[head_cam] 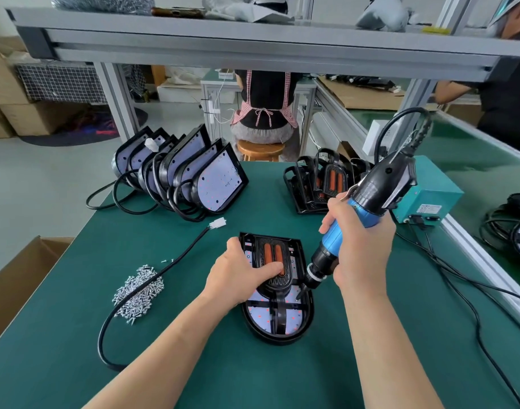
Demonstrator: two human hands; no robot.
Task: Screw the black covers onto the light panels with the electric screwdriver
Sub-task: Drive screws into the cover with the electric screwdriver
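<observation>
Green mat bench (194, 364), shelf (253, 45) overhead; L hand (238, 276) presses black cover (282, 283), R hand (362, 249) grips screwdriver (376, 187).

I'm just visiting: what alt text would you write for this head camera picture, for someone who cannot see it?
A person's right hand tilts a blue electric screwdriver, tip down on a light panel on a green table, while the left hand presses its black cover. A pile of screws lies to the left.
</observation>
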